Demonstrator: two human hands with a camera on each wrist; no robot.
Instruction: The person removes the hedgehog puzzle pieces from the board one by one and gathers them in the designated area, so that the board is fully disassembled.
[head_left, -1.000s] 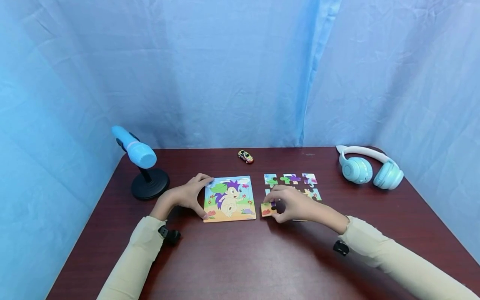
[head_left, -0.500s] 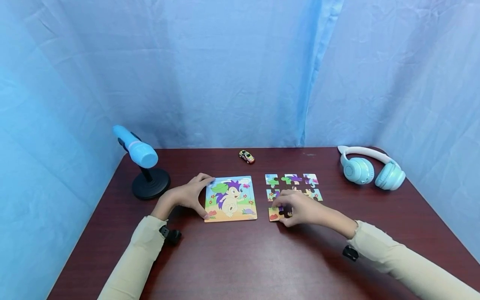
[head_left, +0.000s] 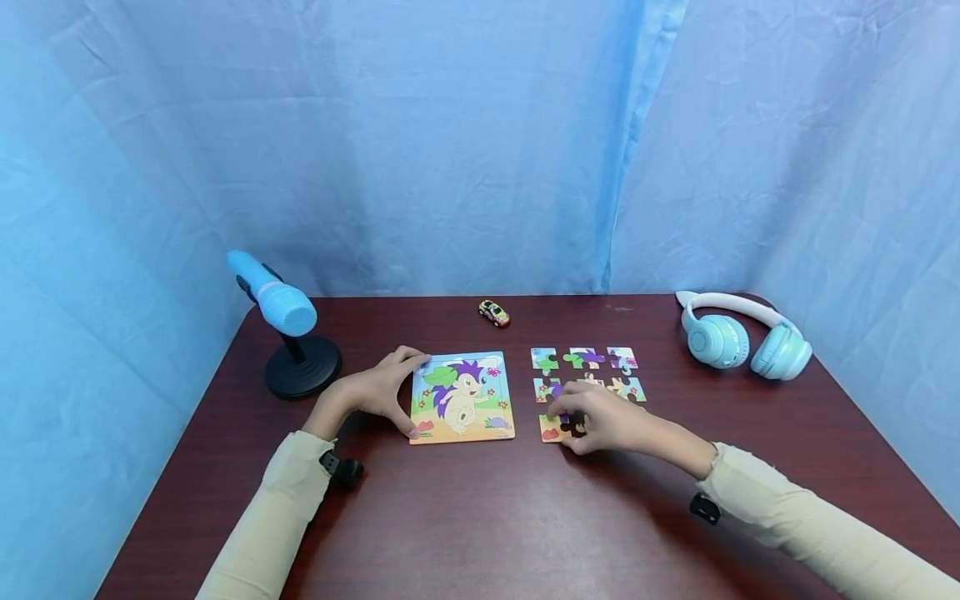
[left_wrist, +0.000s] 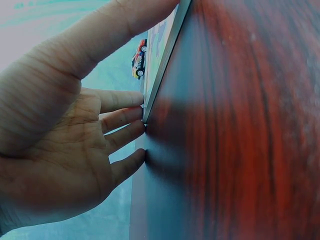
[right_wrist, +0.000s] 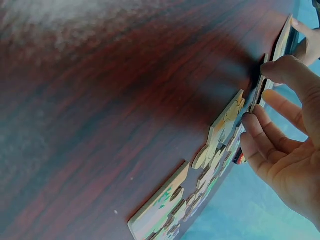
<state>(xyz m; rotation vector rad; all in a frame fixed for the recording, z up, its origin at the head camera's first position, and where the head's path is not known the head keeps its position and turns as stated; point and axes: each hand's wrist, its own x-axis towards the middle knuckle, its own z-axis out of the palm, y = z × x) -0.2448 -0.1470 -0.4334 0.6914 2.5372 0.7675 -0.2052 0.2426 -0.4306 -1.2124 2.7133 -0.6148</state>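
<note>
My left hand (head_left: 377,388) is spread along the left side of a square hedgehog picture board (head_left: 489,425), thumb at its near corner and fingertips at its far corner. In the left wrist view, straight fingers touch the thin board edge (left_wrist: 165,65). Right of the board, my right hand (head_left: 606,421) pinches a yellow jigsaw puzzle piece (head_left: 551,429) with a red patch, low at the tabletop. The right wrist view shows the piece (right_wrist: 258,85) edge-on between thumb and fingers. Several other puzzle pieces (head_left: 543,359) lie in rows beyond this hand, which partly covers some.
A small toy car (head_left: 494,313) stands behind the board. At the left is a blue microphone (head_left: 283,308) on a round black stand (head_left: 302,379). Blue cat-ear headphones (head_left: 716,340) lie at the right. Blue curtains (head_left: 465,150) enclose the dark wooden table (head_left: 480,517).
My right hand has moved slightly right with the puzzle piece, away from the board and in line with the piece rows. My left hand has kept its place at the board.
</note>
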